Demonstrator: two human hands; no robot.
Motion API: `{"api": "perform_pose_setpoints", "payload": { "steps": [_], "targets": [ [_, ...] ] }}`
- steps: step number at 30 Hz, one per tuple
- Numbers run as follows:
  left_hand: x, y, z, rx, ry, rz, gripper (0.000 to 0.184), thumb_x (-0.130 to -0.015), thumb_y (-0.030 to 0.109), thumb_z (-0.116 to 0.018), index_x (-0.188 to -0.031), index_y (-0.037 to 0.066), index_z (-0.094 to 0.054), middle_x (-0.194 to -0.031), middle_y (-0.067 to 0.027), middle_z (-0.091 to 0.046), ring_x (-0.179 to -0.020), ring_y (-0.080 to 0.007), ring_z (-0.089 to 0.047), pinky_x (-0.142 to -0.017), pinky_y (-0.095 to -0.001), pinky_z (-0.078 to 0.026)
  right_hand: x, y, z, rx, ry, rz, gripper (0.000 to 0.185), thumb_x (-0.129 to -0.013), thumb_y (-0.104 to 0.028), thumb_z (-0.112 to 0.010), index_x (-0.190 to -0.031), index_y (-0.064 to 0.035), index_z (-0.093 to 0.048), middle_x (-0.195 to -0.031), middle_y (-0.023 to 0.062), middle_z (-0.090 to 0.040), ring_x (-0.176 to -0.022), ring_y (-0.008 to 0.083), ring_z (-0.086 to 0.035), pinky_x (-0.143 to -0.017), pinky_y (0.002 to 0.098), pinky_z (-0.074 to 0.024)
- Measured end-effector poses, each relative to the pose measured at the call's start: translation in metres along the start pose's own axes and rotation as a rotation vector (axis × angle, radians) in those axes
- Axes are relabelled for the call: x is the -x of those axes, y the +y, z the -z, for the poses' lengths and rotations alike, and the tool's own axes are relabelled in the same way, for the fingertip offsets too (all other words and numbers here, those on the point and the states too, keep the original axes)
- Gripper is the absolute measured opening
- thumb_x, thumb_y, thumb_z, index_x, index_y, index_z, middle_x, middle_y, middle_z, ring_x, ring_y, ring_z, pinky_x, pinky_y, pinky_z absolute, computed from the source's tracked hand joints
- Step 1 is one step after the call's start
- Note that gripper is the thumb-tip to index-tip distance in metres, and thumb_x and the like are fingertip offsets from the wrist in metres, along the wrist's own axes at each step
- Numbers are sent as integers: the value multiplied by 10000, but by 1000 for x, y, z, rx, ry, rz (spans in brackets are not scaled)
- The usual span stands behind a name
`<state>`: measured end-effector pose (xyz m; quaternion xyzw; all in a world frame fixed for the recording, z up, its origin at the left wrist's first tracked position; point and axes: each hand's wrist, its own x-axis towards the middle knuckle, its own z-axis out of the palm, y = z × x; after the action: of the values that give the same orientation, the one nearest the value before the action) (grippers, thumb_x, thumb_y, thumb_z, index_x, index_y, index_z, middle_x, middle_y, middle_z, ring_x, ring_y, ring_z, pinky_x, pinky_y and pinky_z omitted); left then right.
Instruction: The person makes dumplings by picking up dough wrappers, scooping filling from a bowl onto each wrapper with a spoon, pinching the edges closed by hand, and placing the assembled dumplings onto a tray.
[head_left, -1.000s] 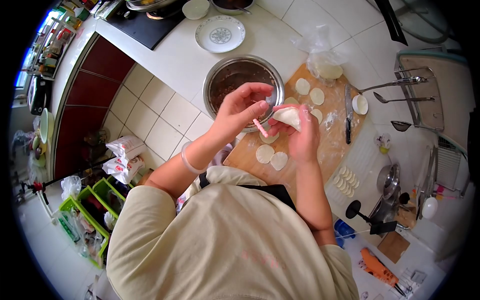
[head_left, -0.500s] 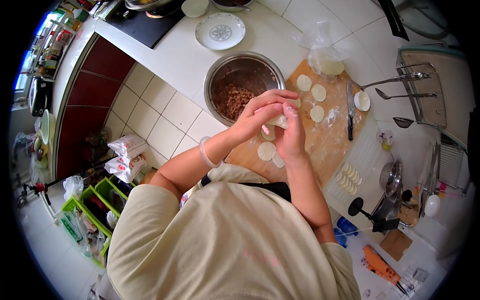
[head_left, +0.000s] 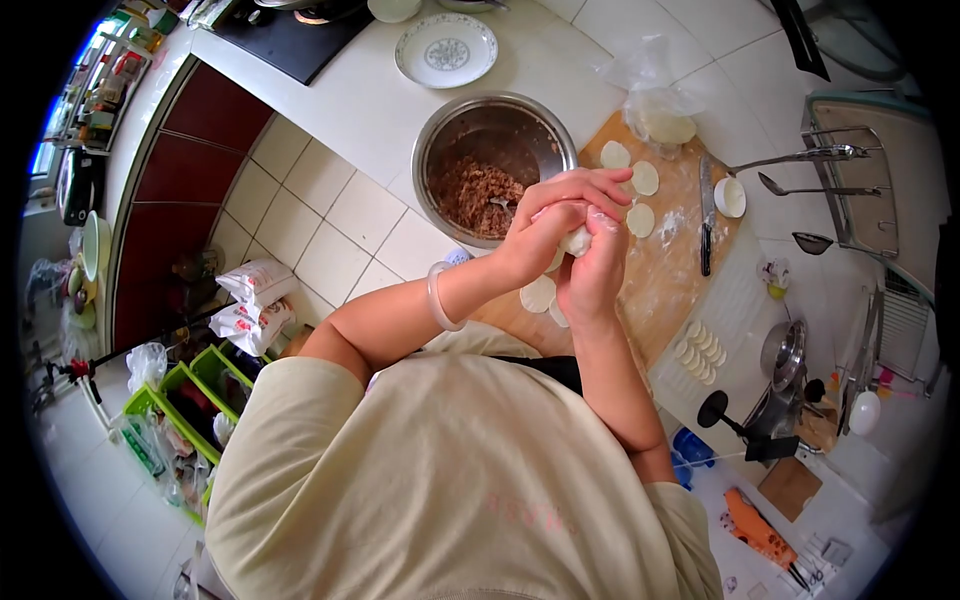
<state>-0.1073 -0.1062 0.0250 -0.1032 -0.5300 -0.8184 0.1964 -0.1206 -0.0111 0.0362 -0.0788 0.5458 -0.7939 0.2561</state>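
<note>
Head view: left hand (head_left: 545, 222) and right hand (head_left: 592, 262), bare, brought together over the near edge of the work area, both closed around one small piece of soft white dough (head_left: 577, 242), visible between the thumbs and mostly covered by the fingers. On the left wrist, one pale translucent bangle (head_left: 436, 298). Beyond the left hand, one round, deep stainless-steel bowl (head_left: 500, 130), containing coarse reddish-brown filling (head_left: 470, 195), with part of a shiny metal utensil (head_left: 503, 203) in it. Beneath and to the right of the hands, one rectangular light-brown wooden board (head_left: 655, 285), dusted with white flour. On the board: several flat, round, pale dough wrappers (head_left: 645, 178), three beyond the right hand, others nearer the person and partly hidden by the hands; one knife with a metal blade and black handle (head_left: 706, 225), lying lengthwise near the right edge. Just beside the knife, one small round white bowl (head_left: 731, 197). At the board's far end, one clear plastic bag (head_left: 662, 110) with pale contents. To the right of the board, rows of small white crescent-shaped dumplings (head_left: 700, 352). Beyond the steel bowl, one round white plate with a grey patterned centre and decorated rim (head_left: 446, 50), on the white surface (head_left: 550, 60).
</note>
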Motion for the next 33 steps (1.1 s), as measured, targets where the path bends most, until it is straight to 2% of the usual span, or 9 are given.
{"api": "perform_pose_setpoints", "payload": {
  "steps": [9,19,22,23,25,28,30,31,33],
  "targets": [
    [-1,9,-19,-12,134,-138,230,-772,41,-405,-806,-22,-623,-1009,-154,-644,-1158,-330,-540,-967,-408,-409,8,-5,-2,59,41,18,359,-946,-279,-330,-942,-17,-575,-922,52,-569,-866,126,-536,-756,299,-425],
    [0,1,-27,-33,203,-111,200,-784,47,-403,-770,-17,-592,-965,-147,-636,-1124,-318,-550,-959,-413,-409,10,-9,-4,127,106,76,395,-963,-321,-318,-914,-22,-572,-900,48,-574,-845,134,-541,-748,302,-428],
    [3,-6,-27,-3,203,-98,199,-825,74,-409,-821,-13,-588,-1020,-141,-618,-1154,-288,-526,-972,-400,-396,8,-11,-5,165,88,120,407,-972,-332,-300,-914,-30,-567,-909,48,-579,-859,143,-549,-769,306,-432],
    [2,-8,-27,-20,205,-90,241,-874,144,-392,-920,-8,-573,-1079,-143,-602,-1174,-287,-507,-979,-388,-383,7,-12,-4,186,64,135,411,-978,-334,-284,-919,-38,-562,-923,50,-583,-877,152,-555,-790,310,-435],
    [0,-7,-29,-36,201,-86,300,-922,213,-374,-1019,-4,-557,-1137,-144,-586,-1195,-286,-488,-987,-376,-371,1,-14,-5,379,43,311,504,-1004,-441,-259,-888,-49,-554,-933,42,-541,-880,143,-511,-816,302,-399],
    [3,6,-31,83,227,-48,288,-899,182,-460,-1114,2,-527,-1095,-121,-579,-1156,-217,-493,-975,-351,-373,2,-34,2,363,17,348,585,-1000,-504,-239,-837,-46,-565,-946,50,-512,-902,155,-487,-827,309,-380],
    [11,19,-23,100,207,268,411,-933,297,-453,-1237,22,-469,-1178,-99,-559,-1122,-164,-500,-882,-290,-431,-1,-45,10,392,69,383,688,-955,-607,-260,-817,-20,-592,-883,71,-520,-780,149,-524,-666,296,-421],
    [13,17,-18,249,168,312,334,-915,214,-543,-1190,27,-513,-1105,-72,-590,-1062,-130,-534,-828,-257,-456,-2,-46,17,531,70,485,695,-953,-611,-263,-803,-19,-594,-926,85,-512,-800,160,-525,-672,307,-427],
    [13,23,-22,292,144,364,289,-905,167,-575,-1154,27,-534,-1060,-58,-604,-1018,-122,-553,-827,-261,-463,-1,-47,25,660,20,580,678,-956,-594,-287,-844,-18,-628,-1046,115,-485,-864,195,-531,-717,328,-449]
  ]
}}
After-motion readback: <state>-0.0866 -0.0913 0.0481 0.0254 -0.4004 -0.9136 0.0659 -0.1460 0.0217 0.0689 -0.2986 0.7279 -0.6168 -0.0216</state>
